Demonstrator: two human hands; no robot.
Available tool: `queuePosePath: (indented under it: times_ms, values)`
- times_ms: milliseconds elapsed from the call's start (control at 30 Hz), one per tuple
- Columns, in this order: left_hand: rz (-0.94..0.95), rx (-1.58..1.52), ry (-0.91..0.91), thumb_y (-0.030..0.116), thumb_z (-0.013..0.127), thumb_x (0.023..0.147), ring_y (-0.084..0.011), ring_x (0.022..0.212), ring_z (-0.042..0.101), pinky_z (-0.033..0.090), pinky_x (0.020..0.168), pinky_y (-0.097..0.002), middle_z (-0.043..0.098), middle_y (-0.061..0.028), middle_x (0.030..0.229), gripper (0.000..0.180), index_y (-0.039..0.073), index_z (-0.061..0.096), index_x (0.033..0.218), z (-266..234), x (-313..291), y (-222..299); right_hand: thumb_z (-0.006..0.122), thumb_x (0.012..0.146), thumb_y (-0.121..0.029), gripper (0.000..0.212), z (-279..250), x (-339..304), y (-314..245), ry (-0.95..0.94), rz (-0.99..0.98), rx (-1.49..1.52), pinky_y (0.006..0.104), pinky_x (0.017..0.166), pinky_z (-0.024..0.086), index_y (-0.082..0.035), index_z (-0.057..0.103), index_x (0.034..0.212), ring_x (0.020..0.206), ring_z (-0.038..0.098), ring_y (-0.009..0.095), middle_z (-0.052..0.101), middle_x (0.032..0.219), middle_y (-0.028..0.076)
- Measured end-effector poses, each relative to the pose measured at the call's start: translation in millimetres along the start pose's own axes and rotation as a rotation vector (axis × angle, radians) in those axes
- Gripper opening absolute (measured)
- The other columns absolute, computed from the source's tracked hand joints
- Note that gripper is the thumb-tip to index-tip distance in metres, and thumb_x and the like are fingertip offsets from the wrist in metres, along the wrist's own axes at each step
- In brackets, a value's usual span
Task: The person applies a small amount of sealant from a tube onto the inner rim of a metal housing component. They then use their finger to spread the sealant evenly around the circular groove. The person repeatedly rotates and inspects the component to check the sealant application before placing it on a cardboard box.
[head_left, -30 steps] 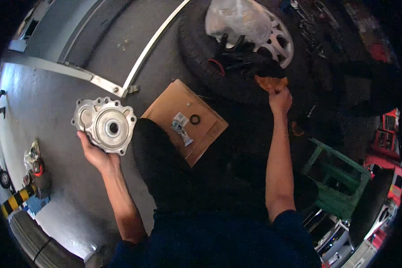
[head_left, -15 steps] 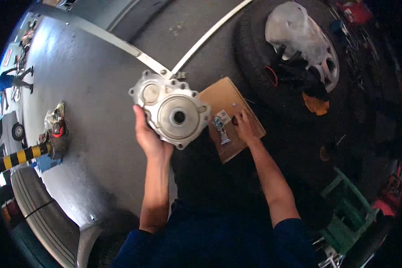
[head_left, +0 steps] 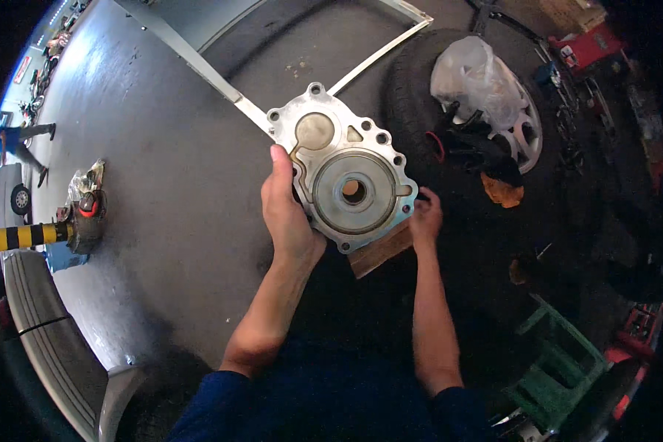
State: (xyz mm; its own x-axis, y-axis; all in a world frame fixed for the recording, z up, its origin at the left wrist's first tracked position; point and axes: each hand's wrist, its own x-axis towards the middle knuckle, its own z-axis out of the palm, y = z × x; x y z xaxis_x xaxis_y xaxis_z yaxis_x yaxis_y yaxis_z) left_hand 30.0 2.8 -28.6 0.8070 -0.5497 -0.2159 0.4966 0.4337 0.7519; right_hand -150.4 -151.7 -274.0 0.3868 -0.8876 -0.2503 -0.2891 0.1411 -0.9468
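My left hand (head_left: 286, 221) grips the left edge of a silver cast-metal housing cover (head_left: 331, 193), its thumb lying on the front face. The cover is tilted up toward me, showing bolt holes round its rim, a small round recess and a large round one with a hole through the middle. By the cover's lower right edge is my right hand (head_left: 426, 222), its fingers curled. Whether they touch the rim, or what they hold, is hidden. Below and behind the cover shows a corner of brown cardboard (head_left: 381, 250), mostly covered by it.
A tire (head_left: 409, 85) lies beyond, with a clear plastic bag (head_left: 475, 81), dark gloves (head_left: 486, 144) and a wheel cover on it. A white metal frame (head_left: 214, 77) stands ahead. At lower right is a green stool (head_left: 560, 365). A person (head_left: 22, 140) walks far left.
The cover has moved right and closer, now hiding most of the cardboard and the small packets on it. My right hand has come off the cardboard to the cover's edge.
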Motion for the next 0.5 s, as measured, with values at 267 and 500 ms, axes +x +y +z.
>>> queuePosePath:
  times_ms: [267,500]
  values:
    - [-0.109,-0.106,-0.189,0.043,0.033,0.106,-0.0231,0.101,0.069,0.060,0.084,-0.0367,0.066,-0.0177,0.112,0.055,-0.006,0.052,0.125,72,-35,1,0.079,0.073,-0.005,0.079,-107,-92,-265,0.033,-0.624,0.317,0.0444,0.092,0.056,0.001,0.038,0.140,0.100,0.067,0.031,0.060,0.122,0.023]
    - [-0.201,-0.083,-0.230,0.043,0.044,0.105,-0.0128,0.097,0.061,0.050,0.087,-0.0288,0.066,-0.0083,0.106,0.048,-0.002,0.061,0.114,122,-72,-29,0.085,0.067,-0.018,0.094,-145,-157,-307,0.132,-0.989,-0.392,0.0368,0.088,0.051,0.005,0.033,0.142,0.099,0.065,0.029,0.065,0.107,0.023]
